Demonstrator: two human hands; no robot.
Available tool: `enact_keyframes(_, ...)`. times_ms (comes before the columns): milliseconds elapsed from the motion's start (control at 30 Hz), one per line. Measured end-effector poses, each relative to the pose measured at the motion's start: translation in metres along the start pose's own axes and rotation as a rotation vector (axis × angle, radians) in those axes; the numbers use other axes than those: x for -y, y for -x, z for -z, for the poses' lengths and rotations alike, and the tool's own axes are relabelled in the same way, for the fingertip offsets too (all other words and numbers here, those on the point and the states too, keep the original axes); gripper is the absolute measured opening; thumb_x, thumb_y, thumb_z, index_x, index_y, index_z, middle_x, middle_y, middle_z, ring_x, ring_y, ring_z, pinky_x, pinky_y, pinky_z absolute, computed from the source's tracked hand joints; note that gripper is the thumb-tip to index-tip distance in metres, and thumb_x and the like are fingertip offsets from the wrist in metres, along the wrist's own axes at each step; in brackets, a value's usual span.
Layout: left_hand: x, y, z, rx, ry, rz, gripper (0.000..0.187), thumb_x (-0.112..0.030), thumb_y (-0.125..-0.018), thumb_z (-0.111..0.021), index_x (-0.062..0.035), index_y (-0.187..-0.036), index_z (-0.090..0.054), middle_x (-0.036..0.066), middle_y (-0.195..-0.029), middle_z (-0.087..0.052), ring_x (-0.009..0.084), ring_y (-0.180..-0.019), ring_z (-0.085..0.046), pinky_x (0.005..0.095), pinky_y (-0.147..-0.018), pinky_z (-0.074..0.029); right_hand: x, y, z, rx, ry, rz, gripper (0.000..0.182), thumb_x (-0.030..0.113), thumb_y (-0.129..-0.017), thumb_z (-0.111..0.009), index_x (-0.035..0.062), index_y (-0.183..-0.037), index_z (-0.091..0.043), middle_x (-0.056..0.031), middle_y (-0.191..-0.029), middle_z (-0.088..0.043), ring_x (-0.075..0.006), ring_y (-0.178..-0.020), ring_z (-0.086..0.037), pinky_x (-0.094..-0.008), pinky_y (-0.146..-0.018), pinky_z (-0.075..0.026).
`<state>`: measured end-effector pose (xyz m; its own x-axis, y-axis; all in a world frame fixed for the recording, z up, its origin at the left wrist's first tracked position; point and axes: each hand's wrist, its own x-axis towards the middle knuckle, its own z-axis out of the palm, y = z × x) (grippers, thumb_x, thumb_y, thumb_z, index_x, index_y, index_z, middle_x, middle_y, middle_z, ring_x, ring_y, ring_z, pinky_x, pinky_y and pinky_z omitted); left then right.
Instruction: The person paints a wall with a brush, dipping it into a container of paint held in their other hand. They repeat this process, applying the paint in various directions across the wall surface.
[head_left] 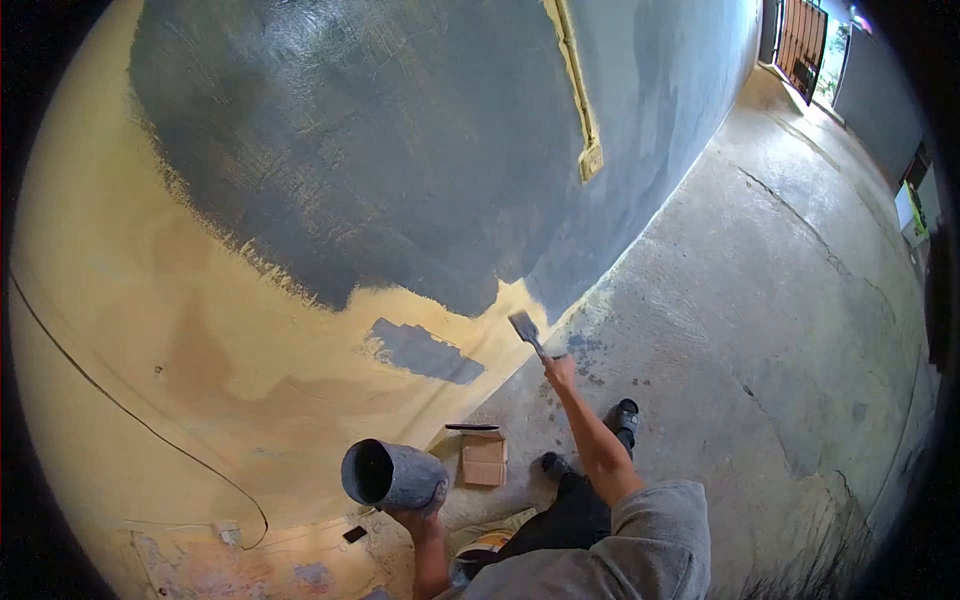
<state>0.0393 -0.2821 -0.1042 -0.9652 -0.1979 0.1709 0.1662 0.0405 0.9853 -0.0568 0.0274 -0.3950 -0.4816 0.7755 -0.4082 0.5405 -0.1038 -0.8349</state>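
A paintbrush (pixel 524 328) with grey paint on its bristles is held by the handle in my right hand (pixel 560 371). Its bristles are at the low yellow part of the wall (pixel 515 300), just under the grey-painted area (pixel 350 150); whether they touch it I cannot tell. My left hand (pixel 432 505) grips a paint-smeared dark grey container (pixel 405 476) near its base, with the mouth tilted toward the left. A separate grey patch (pixel 425 352) lies on the yellow wall between the container and the brush.
A cardboard box (pixel 484 460) stands on the concrete floor (pixel 720 300) by the wall. A black phone-like object (pixel 354 535) lies at lower left. A dark cable (pixel 120 402) runs along the yellow wall. A yellow conduit (pixel 571 60) ends at a box. A barred gate (pixel 801 45) is far right.
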Motion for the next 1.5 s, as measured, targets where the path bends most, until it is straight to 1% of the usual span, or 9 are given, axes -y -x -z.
enact_keyframes(300,0.009,-0.007,0.001,-0.023,-0.022,-0.051,0.107,0.002,-0.039,-0.081,-0.0167,-0.13,-0.028,0.005,-0.124,-0.039,0.0241,-0.112,-0.044,0.0423,-0.098,-0.042,0.222,0.108,0.082,0.298,-0.64,0.379,0.031,0.025,-0.083,-0.067,-0.0056,-0.083,-0.067,0.0038,-0.055,-0.047,-0.0057,-0.05,-0.04,-0.0247,-0.044,-0.031)
enact_keyframes(400,-0.013,-0.005,-0.01,0.033,0.044,-0.026,0.105,0.002,-0.041,-0.082,-0.0158,-0.13,-0.029,0.005,-0.124,-0.04,0.024,-0.111,-0.045,0.0421,-0.098,-0.041,0.203,0.108,0.045,0.317,-0.585,0.388,0.032,0.025,-0.083,-0.066,-0.007,-0.084,-0.066,0.0029,-0.055,-0.047,-0.0053,-0.052,-0.04,-0.025,-0.046,-0.032)
enact_keyframes(667,0.002,-0.002,0.016,-0.064,-0.037,-0.066,0.104,-0.001,-0.043,-0.083,-0.0142,-0.13,-0.029,0.006,-0.121,-0.043,0.0226,-0.109,-0.047,0.0401,-0.093,-0.045,-0.042,0.087,-0.039,0.022,0.092,0.188,0.052,0.044,-0.074,-0.069,-0.005,-0.06,-0.06,-0.0113,-0.046,-0.054,-0.0207,-0.044,-0.054,-0.0365,-0.048,-0.042)
enact_keyframes(767,0.015,-0.005,0.029,-0.055,-0.046,-0.073,0.103,-0.002,-0.043,-0.083,-0.0135,-0.13,-0.029,0.006,-0.122,-0.041,0.022,-0.11,-0.046,0.0396,-0.092,-0.046,0.038,0.101,-0.009,0.248,-0.068,0.122,0.052,0.045,-0.074,-0.069,-0.0038,-0.06,-0.061,-0.0079,-0.046,-0.05,-0.0153,-0.042,-0.046,-0.0352,-0.045,-0.037)
enact_keyframes(900,-0.02,0.0,0.012,-0.05,0.013,-0.074,0.103,-0.002,-0.043,-0.083,-0.0129,-0.129,-0.028,0.006,-0.124,-0.039,0.0219,-0.11,-0.045,0.0389,-0.092,-0.046,0.222,0.152,0.041,0.355,-0.479,0.418,0.042,0.033,-0.083,-0.066,-0.0036,-0.063,-0.06,0.0043,-0.051,-0.04,-0.0058,-0.046,-0.034,-0.0252,-0.042,-0.027)
enact_keyframes(1067,-0.009,0.006,0.019,-0.203,0.134,0.021,0.106,-0.004,-0.041,-0.085,-0.0134,-0.129,-0.027,0.006,-0.124,-0.039,0.023,-0.111,-0.044,0.0397,-0.093,-0.045,0.315,0.2,0.072,0.431,-0.517,0.605,0.039,0.03,-0.085,-0.063,-0.0046,-0.069,-0.061,0.0022,-0.051,-0.041,-0.006,-0.05,-0.038,-0.0253,-0.044,-0.03)
enact_keyframes(1367,-0.02,-0.01,0.049,-0.284,0.092,-0.018,0.104,-0.013,-0.044,-0.085,-0.0188,-0.131,-0.029,0.008,-0.127,-0.038,0.0282,-0.114,-0.043,0.0485,-0.092,-0.046,0.089,0.163,-0.028,0.177,-0.136,0.488,0.043,0.039,-0.079,-0.068,-0.0025,-0.067,-0.063,-0.0066,-0.053,-0.054,-0.0089,-0.05,-0.05,-0.0283,-0.047,-0.037)
enact_keyframes(1433,-0.011,-0.016,0.061,-0.28,0.211,0.094,0.104,-0.014,-0.044,-0.086,-0.0179,-0.131,-0.029,0.009,-0.126,-0.039,0.0285,-0.114,-0.044,0.0493,-0.089,-0.047,0.075,0.168,-0.027,0.204,0.053,0.117,0.046,0.044,-0.077,-0.068,-0.002,-0.069,-0.064,-0.0103,-0.054,-0.058,-0.0145,-0.049,-0.056,-0.0323,-0.049,-0.042)
enact_keyframes(1500,0.045,-0.03,0.095,-0.301,0.425,0.138,0.107,-0.005,-0.04,-0.087,-0.0091,-0.129,-0.029,0.008,-0.123,-0.04,0.0217,-0.109,-0.046,0.0386,-0.094,-0.043,0.131,0.181,-0.02,0.128,-0.144,0.552,0.047,0.042,-0.08,-0.065,0.0004,-0.06,-0.062,-0.0049,-0.044,-0.05,-0.0158,-0.037,-0.047,-0.033,-0.041,-0.037)
